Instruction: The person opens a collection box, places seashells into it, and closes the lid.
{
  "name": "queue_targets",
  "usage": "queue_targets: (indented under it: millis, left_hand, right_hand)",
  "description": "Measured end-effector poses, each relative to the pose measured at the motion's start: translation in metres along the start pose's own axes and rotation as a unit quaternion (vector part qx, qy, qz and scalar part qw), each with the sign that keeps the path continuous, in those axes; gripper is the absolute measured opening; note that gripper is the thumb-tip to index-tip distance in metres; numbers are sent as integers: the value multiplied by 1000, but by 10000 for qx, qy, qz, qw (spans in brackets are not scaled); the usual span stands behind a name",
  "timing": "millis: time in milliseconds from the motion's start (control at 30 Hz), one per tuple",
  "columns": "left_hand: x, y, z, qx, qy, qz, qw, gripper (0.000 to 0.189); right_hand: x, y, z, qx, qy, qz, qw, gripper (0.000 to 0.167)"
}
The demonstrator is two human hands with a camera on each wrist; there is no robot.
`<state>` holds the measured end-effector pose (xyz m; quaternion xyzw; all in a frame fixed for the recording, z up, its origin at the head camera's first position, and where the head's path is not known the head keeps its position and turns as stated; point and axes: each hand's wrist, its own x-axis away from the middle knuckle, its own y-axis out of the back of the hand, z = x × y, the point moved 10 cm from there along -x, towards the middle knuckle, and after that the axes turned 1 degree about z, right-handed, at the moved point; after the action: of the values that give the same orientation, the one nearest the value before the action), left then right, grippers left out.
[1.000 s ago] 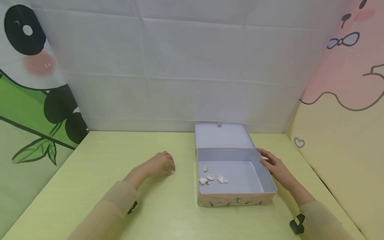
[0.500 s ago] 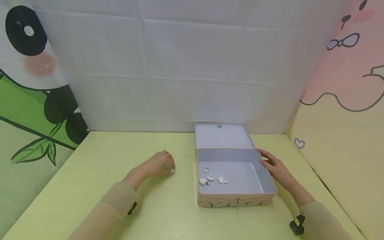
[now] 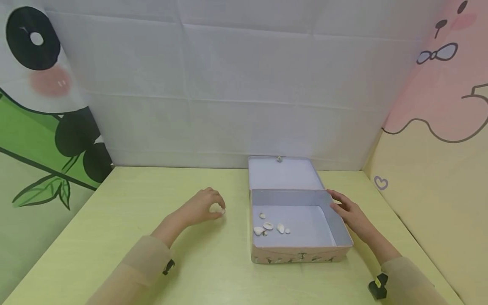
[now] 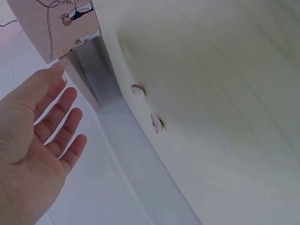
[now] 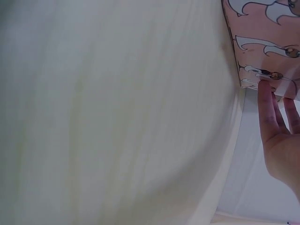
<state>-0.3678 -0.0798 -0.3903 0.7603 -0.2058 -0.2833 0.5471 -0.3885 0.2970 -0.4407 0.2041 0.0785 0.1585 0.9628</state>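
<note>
My left hand is left of the box, thumb and index finger pinching a small white seashell a little over the table. In the left wrist view, two shells lie on the tabletop; the hand hides that spot from the head camera. An open pink tin box with a pale lilac inside stands right of centre, its lid folded back. Several white shells sit at the left of its floor. My right hand rests against the box's right wall, fingers extended along its printed side.
The pale yellow table ends at a white sheet behind. Cartoon-printed panels stand at left and right. The lid's far edge comes close to the sheet.
The left hand has risen slightly, and the pinched shell now shows at its fingertips. One shell at the box's left has rocked in place. The right hand stays where it was.
</note>
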Motion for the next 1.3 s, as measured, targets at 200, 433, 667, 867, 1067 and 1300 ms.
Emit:
queue_targets:
  millis: [200, 433, 667, 867, 1067, 1300]
  left_hand:
    - [-1, 15, -16, -138, -65, -382, 9992, 10]
    - [-5, 30, -40, -23, -182, -814, 9965, 9]
    - [-12, 32, -60, 9, -374, -1195, 9921, 10]
    - [-21, 26, -75, 112, -454, -1308, 9903, 12]
    - [-31, 15, -92, 430, -565, -1149, 9908, 16]
    - [-45, -6, -108, 482, -708, -821, 9929, 13]
  right_hand:
    - [0, 0, -1, 2, -17, -13, 10000, 53]
    - [0, 0, -1, 20, -4, 0, 10000, 53]
    - [-1, 0, -2, 53, -2, -12, 10000, 53]
    - [-1, 1, -3, 24, -46, -28, 10000, 54]
    - [-1, 1, -2, 30, -38, -20, 10000, 53]
    - [0, 2, -2, 45, -21, -32, 10000, 52]
